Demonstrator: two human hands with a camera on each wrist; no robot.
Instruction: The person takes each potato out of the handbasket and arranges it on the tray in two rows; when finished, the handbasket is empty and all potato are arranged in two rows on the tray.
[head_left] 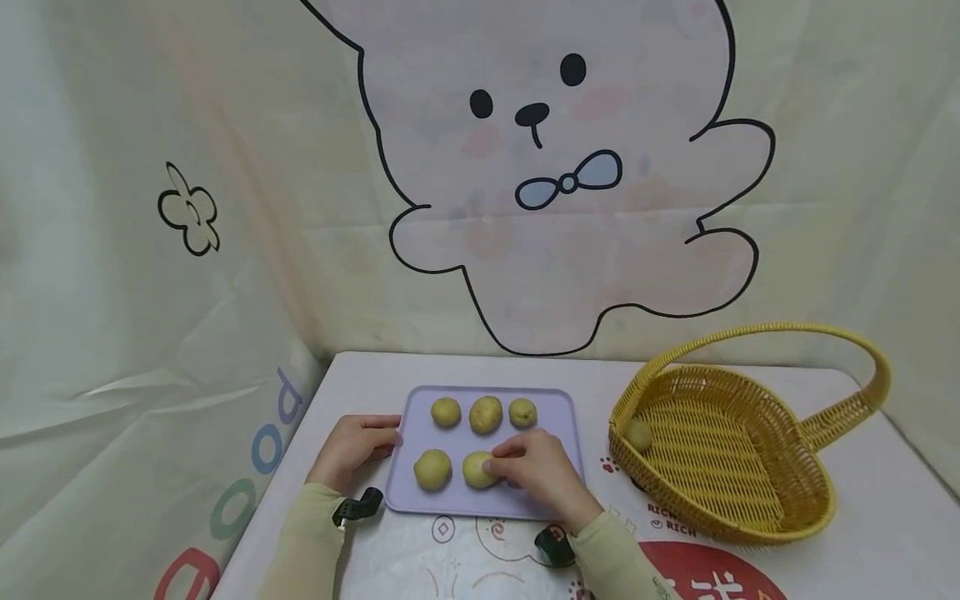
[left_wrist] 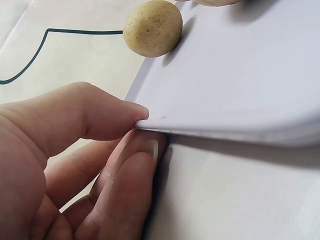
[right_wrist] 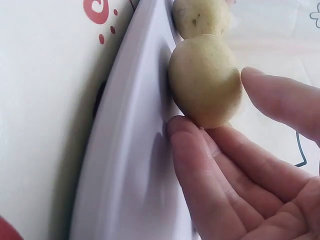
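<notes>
On a lilac tray (head_left: 480, 504) sit several small potatoes, three in the back row and two in the front row. My left hand (head_left: 352, 446) pinches the tray's left edge, thumb on top and fingers beneath, as the left wrist view shows. With thumb and fingertips my right hand (head_left: 543, 471) holds the front-row potato (head_left: 477, 470) near the tray's middle. In the right wrist view that potato (right_wrist: 205, 82) stands between thumb and fingers, low over the tray. Left of it lies the other front potato (head_left: 432, 470). Behind are potatoes (head_left: 486, 415) in a row.
A yellow woven basket (head_left: 813, 492) with a tall handle stands right of the tray, with a potato (head_left: 639, 435) at its left inside wall. The white table covering (head_left: 420, 567) bears printed drawings. A cloth backdrop (head_left: 247, 308) rises behind and at the left.
</notes>
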